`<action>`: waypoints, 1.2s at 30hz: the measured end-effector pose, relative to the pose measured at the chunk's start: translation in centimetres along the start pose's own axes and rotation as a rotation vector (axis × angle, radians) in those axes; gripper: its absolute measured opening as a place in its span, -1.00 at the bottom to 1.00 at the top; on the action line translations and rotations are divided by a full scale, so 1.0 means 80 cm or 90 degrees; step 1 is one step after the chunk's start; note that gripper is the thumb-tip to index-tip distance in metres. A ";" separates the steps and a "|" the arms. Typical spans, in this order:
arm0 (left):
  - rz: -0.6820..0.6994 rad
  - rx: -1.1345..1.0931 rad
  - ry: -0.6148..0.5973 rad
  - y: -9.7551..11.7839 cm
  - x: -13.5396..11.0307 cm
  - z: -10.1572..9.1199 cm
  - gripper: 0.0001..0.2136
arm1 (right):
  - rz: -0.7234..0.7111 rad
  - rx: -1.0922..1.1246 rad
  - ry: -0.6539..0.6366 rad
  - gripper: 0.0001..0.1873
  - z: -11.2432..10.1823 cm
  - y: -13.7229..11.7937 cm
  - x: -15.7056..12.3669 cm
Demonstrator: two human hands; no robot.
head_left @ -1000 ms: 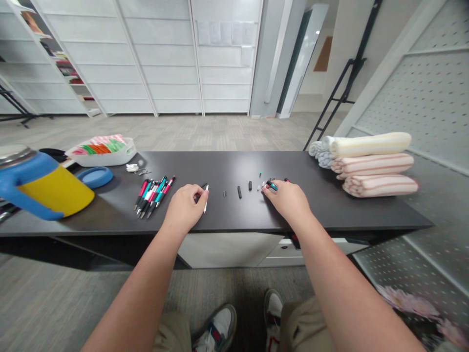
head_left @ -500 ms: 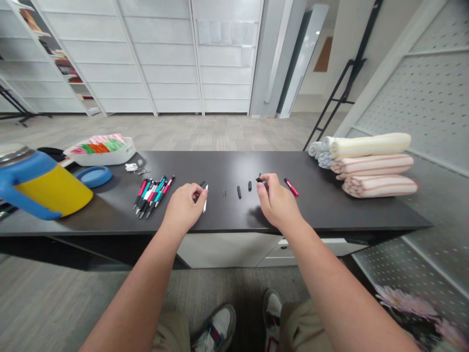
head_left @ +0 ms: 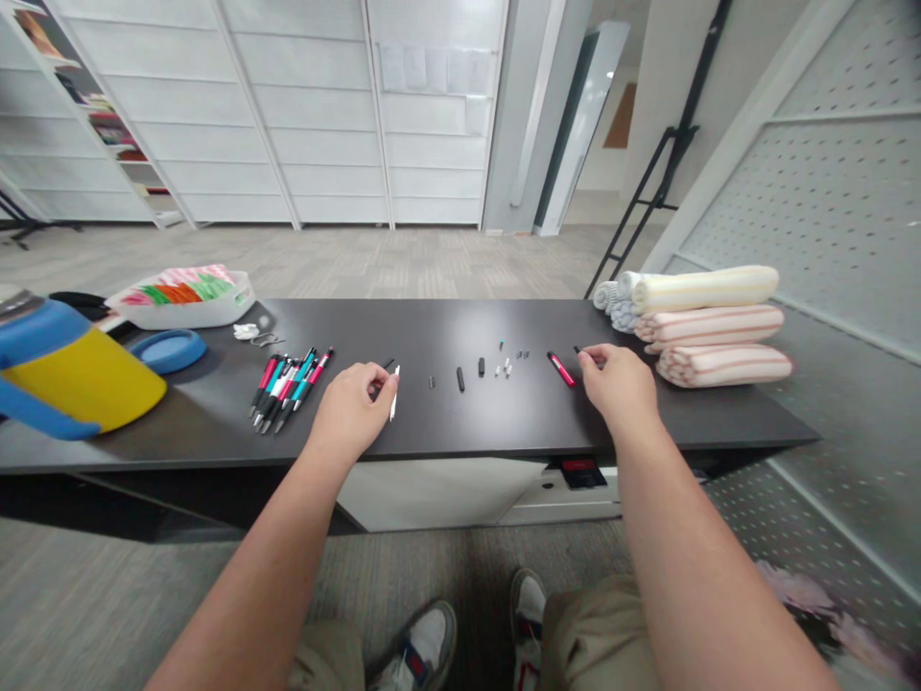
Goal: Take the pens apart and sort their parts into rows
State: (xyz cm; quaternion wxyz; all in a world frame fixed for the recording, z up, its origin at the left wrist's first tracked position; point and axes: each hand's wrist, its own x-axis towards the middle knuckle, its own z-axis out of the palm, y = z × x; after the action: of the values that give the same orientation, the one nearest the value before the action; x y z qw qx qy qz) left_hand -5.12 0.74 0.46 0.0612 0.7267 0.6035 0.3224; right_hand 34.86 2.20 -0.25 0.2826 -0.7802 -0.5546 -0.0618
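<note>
Head view: dark surface (head_left: pixel 446 422), towels (head_left: pixel 709 326) at right; your left hand (head_left: pixel 351 411) has fingers clamped on a white pen part (head_left: pixel 394 393), your right hand (head_left: pixel 613 386) on a black pen part (head_left: pixel 577 350).

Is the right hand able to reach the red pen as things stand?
Probably yes: the right hand sits just beside the red pen, with only bare desk between them and nothing in the way.

Office with carpet tiles (head_left: pixel 323 259), pegboard walls (head_left: pixel 827 182)
</note>
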 end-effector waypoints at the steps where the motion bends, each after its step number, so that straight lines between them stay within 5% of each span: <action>1: 0.001 0.002 0.000 0.000 0.000 0.000 -0.73 | 0.015 -0.015 -0.020 -0.69 0.001 0.004 0.000; 15: 0.000 0.005 0.005 0.001 0.000 -0.002 -0.74 | 0.068 -0.059 -0.118 -0.73 -0.010 0.012 0.008; 30: 0.003 0.004 0.009 -0.001 -0.001 -0.001 -0.73 | 0.038 0.016 -0.106 -0.68 -0.003 -0.005 0.011; 36: -0.003 -0.001 0.010 0.002 -0.001 -0.002 -0.74 | 0.003 0.003 -0.021 -0.67 -0.009 -0.036 -0.007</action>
State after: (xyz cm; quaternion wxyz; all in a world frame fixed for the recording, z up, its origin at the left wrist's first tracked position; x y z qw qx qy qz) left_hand -5.06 0.59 0.65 0.0576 0.7229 0.6054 0.3280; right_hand 32.18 2.04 1.17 0.2755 -0.7816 -0.5576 -0.0471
